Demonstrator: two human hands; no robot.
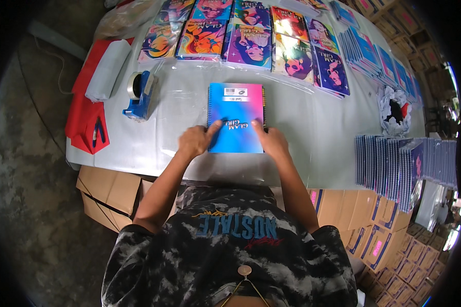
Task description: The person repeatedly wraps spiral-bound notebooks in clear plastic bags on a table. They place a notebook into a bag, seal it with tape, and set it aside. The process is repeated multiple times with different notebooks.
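Observation:
Spiral notebooks [235, 113] with a blue-and-pink cover on top lie in front of me on the table. Coils show along both the left and right edges, so more than one seems stacked there. My left hand [194, 140] grips the stack's lower left side, thumb on the cover. On the opposite side my right hand [272, 140] holds it the same way, thumb pressed near the right edge. The fingers of both hands are mostly hidden beside the stack. A label with a barcode sits near the cover's far edge.
A blue tape dispenser [140, 96] stands left of the notebooks, beside a white roll [107, 70] and red material [85, 134] with pens. Rows of colourful notebooks [248, 45] line the far side. Notebook stacks [389, 162] and crumpled paper [394, 123] are at right.

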